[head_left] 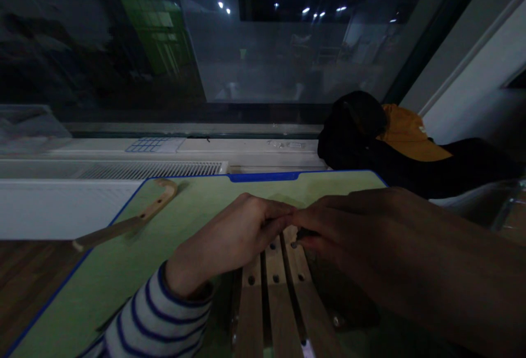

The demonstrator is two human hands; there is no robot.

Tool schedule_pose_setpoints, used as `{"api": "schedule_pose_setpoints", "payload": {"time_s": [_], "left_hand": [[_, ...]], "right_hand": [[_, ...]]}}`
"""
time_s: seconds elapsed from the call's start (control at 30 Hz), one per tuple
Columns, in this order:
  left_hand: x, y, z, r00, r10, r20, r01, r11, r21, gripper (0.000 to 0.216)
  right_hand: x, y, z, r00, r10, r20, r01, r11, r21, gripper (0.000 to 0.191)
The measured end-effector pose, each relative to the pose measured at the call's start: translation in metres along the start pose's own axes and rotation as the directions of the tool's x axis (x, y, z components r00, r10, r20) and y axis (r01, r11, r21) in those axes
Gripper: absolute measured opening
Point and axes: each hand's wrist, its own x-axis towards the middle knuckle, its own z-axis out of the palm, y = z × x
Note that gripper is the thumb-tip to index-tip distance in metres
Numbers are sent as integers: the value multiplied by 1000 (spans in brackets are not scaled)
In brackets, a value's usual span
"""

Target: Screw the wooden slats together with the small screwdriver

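Observation:
My left hand (230, 243), in a blue-and-white striped sleeve, rests on a set of wooden slats (273, 297) with small holes, fingers curled together at the slats' far end. My right hand (361, 226) comes in from the right and meets it fingertip to fingertip, pinching something small and dark I cannot make out over the slats. The slats lie on a green mat with a blue border (123, 259). A curved wooden piece (131, 218) lies apart at the mat's upper left.
A white radiator and sill (110, 171) run behind the mat under a dark window. A black bag with an orange cap (406, 138) sits at the right. Brown wooden tabletop (24, 276) shows at the left.

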Motion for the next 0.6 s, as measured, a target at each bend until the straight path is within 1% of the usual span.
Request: {"api": "schedule_pose_setpoints", "payload": {"time_s": [0.07,0.1,0.23,0.37,0.5,0.53,0.6], "left_hand": [[0,1,0,1000,-3,-1,3,1000,-13,23],[-1,1,0,1000,-11,-2,11,1000,-19,23],[-2,6,-1,999,-49,3,49,998,-31,24],[-1,9,-3,1000,-13,12,13,999,-45,28],[-1,8,-3,1000,-8,-6,8,999,-52,24],[-1,7,-3,1000,-16,-9,15,999,-45,24],[-1,5,-2,1000,-30,-9,29,999,-30,24]], "right_hand": [[-1,-1,-6,999,13,30,-13,1000,8,28],[-1,-1,-6,1000,9,16,-9,1000,4,27],[8,2,5,1000,-27,16,27,999,-28,22],[13,0,5,998,-68,13,68,997,25,22],[11,-3,-2,996,-49,69,46,998,37,14],[10,-4,-2,997,-42,68,40,999,34,13],[9,-2,2,997,-70,34,69,997,46,13]]}}
